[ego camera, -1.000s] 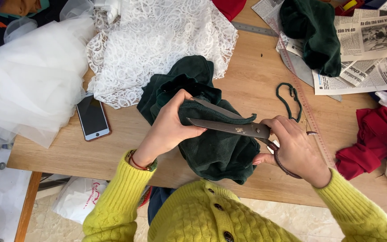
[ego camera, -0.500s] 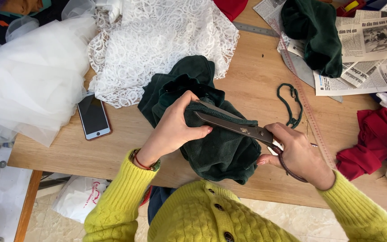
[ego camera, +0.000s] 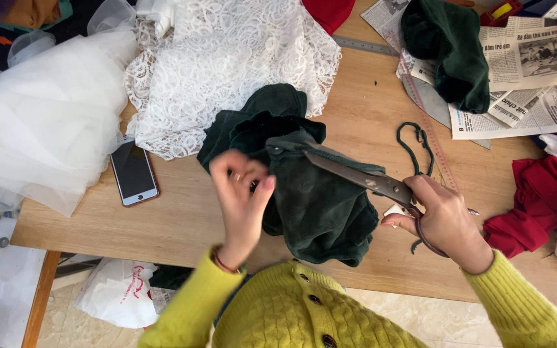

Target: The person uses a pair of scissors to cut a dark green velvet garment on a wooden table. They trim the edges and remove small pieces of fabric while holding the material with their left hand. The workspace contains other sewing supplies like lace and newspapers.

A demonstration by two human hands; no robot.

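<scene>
Mid-cut near the tabletop's point(ego camera: 182, 225) front edge, the right hand point(ego camera: 443, 222) grips scissors point(ego camera: 362, 177) over the dark green velvet point(ego camera: 320, 200), while the left hand point(ego camera: 243, 193), fingers loosely open, must regrip the cloth.

L hand point(ego camera: 243, 193) was raised, blurred, fingers point(ego camera: 262, 187) loosely curled, palm facing R, wrist bent up from a yellow sleeve. R hand point(ego camera: 443, 219) stayed closed in a grip, its 4 fingers curled, forearm angled in from lower R.
</scene>
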